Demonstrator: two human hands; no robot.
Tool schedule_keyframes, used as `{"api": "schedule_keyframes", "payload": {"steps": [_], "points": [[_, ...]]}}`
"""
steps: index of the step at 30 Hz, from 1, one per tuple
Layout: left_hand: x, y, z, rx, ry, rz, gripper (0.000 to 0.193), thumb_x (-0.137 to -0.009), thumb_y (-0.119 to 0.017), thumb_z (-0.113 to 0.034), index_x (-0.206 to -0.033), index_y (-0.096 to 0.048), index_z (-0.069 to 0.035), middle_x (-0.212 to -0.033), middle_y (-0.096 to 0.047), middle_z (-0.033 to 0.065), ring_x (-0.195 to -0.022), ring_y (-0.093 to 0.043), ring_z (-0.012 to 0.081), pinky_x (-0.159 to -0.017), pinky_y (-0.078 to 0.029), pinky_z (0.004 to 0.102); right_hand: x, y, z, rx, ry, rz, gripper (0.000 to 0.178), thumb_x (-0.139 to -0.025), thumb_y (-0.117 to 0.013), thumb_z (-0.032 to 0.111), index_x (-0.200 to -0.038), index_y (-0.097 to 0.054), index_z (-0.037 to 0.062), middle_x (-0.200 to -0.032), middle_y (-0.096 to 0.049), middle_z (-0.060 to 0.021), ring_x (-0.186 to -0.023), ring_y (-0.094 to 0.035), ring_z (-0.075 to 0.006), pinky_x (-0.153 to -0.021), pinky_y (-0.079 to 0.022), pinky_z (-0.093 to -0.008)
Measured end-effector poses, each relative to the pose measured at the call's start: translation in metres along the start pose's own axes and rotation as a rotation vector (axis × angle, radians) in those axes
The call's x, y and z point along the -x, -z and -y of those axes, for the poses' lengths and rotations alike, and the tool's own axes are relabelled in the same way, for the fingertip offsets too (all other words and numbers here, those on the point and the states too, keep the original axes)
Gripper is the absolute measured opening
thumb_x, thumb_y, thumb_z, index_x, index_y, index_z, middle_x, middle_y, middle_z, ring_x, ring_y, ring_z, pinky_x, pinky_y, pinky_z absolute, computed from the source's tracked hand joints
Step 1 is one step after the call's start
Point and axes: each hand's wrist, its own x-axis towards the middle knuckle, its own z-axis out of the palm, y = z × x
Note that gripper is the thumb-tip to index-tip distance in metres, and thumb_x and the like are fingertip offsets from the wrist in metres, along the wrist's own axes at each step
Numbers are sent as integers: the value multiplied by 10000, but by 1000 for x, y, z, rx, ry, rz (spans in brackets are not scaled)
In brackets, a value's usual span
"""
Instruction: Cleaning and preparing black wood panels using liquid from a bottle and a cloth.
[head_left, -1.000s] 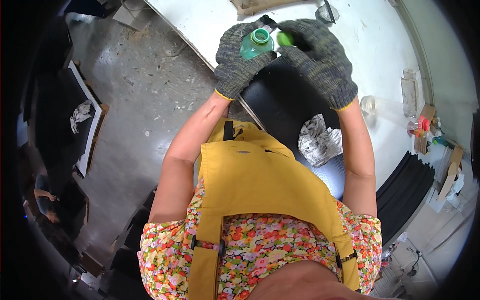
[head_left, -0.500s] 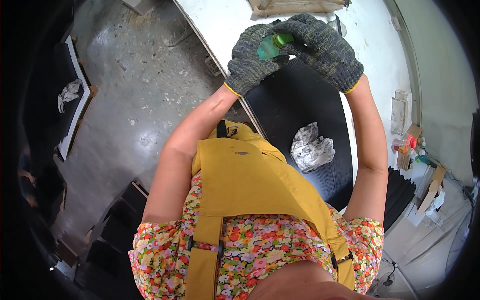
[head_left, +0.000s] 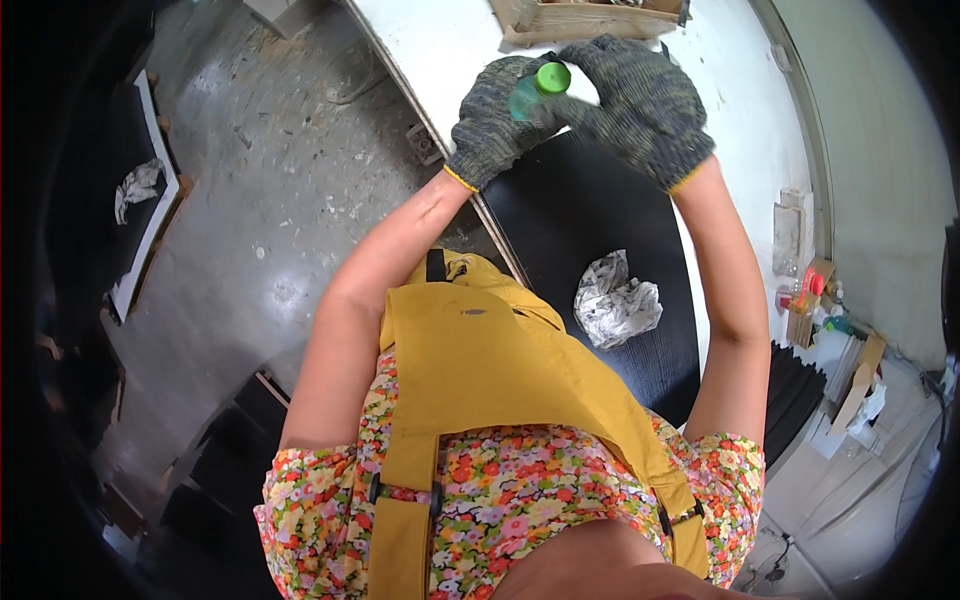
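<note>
Beyond the near end of a black board [head_left: 590, 210], my left hand [head_left: 495, 115], in a dark grey knit glove with a yellow cuff, is closed around a translucent green bottle [head_left: 523, 98]. The bottle's bright green cap [head_left: 553, 78] faces up toward me. My right hand [head_left: 640, 105], gloved the same way, curves around the cap's right side. Its thumb and fingers stand apart, with white tabletop showing between them. Whether a fingertip touches the cap is hard to tell. A crumpled sheet of printed paper [head_left: 617, 300] lies on the black board.
The white table [head_left: 420, 40] carries a wooden tray [head_left: 590, 22] at its far end. Along the right wall stand a red-capped clear bottle [head_left: 812, 285], cardboard pieces [head_left: 858, 382] and dark strips [head_left: 795, 385]. On the left is another black panel [head_left: 95, 200] with crumpled paper [head_left: 138, 190].
My right hand's fingers have spread away from the cap, which now shows fully and has tipped toward me. Both hands have shifted slightly left in the picture.
</note>
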Motion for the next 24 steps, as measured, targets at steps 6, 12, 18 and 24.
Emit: {"api": "schedule_keyframes", "payload": {"steps": [6,12,18,24], "points": [[7,2,7,106,-10,38,521,-741,-778,-193,-1186,-551,-49,-1110,-604,102,-996,-604,226,-886,-482,315,-5,-9,-8,-192,77,156,282,-852,-605,201,-1115,-623,101,-1037,-637,-126,-984,-601,-305,-874,-477,-400],[8,5,4,98,78,106,638,-759,-764,-201,-1278,-445,-8,-1200,-562,120,-1085,-565,214,-937,-458,309,-6,-11,1,-40,64,2,337,-851,-600,233,-1158,-598,94,-1080,-627,-132,-1007,-592,-303,-885,-476,-390],[8,3,10,556,42,2,562,-664,-763,-308,-1159,-599,-98,-1140,-598,118,-1088,-542,320,-958,-416,391,26,-2,52,-142,93,1,365,-869,-589,271,-1219,-576,165,-1132,-602,-111,-987,-597,-288,-837,-487,-387],[10,-5,20,336,13,47,597,-668,-780,-244,-1211,-574,-109,-1139,-596,117,-1083,-544,309,-969,-409,386,37,-33,54,-156,-26,47,322,-852,-606,255,-1155,-618,147,-1095,-604,-121,-939,-604,-277,-816,-496,-375]]}}
